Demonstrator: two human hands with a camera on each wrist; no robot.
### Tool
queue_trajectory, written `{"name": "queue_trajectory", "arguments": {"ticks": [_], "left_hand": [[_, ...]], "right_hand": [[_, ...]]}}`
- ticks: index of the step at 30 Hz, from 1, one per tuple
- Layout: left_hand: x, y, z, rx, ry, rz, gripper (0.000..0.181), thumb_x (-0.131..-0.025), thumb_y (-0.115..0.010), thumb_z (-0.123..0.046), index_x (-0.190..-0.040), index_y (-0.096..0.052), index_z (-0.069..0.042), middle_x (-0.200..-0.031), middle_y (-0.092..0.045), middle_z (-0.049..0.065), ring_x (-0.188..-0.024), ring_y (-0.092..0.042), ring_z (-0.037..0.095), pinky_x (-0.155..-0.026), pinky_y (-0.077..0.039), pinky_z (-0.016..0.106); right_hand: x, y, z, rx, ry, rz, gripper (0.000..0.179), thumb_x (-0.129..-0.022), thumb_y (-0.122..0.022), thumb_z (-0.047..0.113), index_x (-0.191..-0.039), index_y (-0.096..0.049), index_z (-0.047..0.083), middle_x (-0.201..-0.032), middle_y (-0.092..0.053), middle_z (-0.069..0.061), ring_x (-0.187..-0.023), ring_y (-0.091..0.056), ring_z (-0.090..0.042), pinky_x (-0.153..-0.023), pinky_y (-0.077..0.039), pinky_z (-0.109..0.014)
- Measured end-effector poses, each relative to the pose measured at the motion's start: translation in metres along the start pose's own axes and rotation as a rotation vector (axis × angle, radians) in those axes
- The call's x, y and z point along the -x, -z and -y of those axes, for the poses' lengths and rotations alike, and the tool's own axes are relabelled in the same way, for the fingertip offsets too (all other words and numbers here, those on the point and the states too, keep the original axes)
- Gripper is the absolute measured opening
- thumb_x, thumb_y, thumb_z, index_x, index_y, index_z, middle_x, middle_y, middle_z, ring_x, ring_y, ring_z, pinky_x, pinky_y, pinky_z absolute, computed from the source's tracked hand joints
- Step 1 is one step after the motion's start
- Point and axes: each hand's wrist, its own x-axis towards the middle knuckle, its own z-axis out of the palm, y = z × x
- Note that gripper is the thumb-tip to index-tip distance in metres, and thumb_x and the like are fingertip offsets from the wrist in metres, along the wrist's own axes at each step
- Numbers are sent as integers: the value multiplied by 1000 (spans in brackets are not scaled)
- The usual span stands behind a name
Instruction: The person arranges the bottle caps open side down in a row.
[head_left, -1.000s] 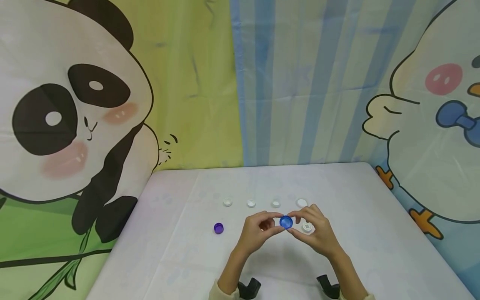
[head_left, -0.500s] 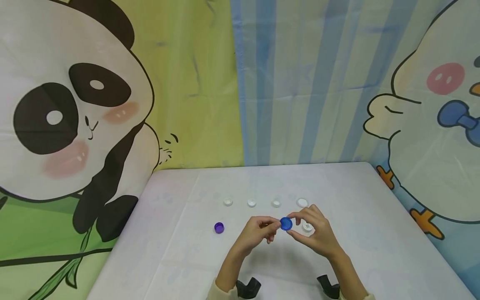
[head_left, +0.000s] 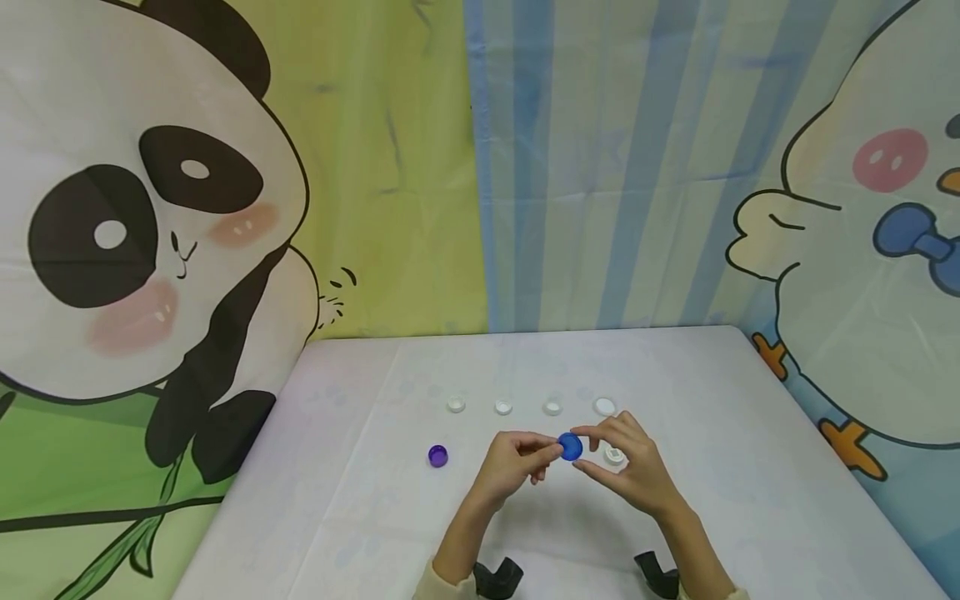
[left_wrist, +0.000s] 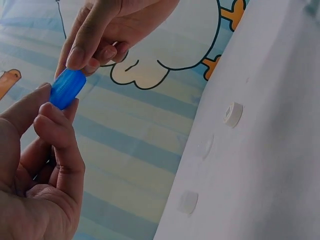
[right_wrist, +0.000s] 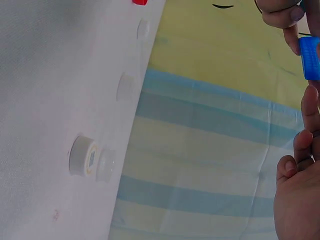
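Note:
A ridged blue bottle cap is held up over the table between both hands, its smooth face toward the head camera. My left hand pinches the cap's left edge between thumb and fingers. Spanning it from the other side, my right hand has its index fingertip at the upper rim and thumb tip at the lower rim. The left wrist view shows the blue cap edge-on with fingers of both hands on it. In the right wrist view the cap is cut by the frame edge.
A purple cap lies on the white table left of the hands. Several whitish caps stand in a back row, including one at its left end. Another white cap shows within the right hand's curve. Printed curtains stand behind.
The blue cap has turned over from its hollow side to its smooth face. My left fingers have shifted from its upper and lower rim to a pinch on its left edge.

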Motion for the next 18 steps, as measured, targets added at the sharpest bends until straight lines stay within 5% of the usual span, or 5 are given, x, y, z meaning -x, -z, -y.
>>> {"name": "queue_trajectory", "arguments": {"ticks": [5, 10, 18], "left_hand": [[7, -2, -14, -92, -136, -72, 21, -80, -68, -20, -93, -69, -4, -64, -59, 10, -48, -50, 8, -44, -46, 23], [15, -5, -34, -223, -362, -104, 19, -79, -68, -11, -94, -68, 0, -65, -58, 10, -48, -51, 9, -44, -46, 21], [5, -6, -12, -463, -690, -143, 21, -78, -69, -18, -98, -69, -10, -66, -57, -4, -55, -47, -1, -51, -43, 10]], "right_hand": [[1, 0, 4, 23, -84, 28, 49, -64, -80, 11, -109, -63, 15, -77, -53, 11, -78, -38, -3, -62, -30, -18], [-6, 6, 22, -10, -186, 33, 30, -69, -72, 1, -98, -66, 8, -75, -57, 3, -74, -39, -5, -61, -32, -18], [-3, 10, 17, -184, -263, 85, 22, -77, -59, -7, -91, -67, 8, -82, -61, 0, -75, -43, -7, -62, -35, -24]]}}
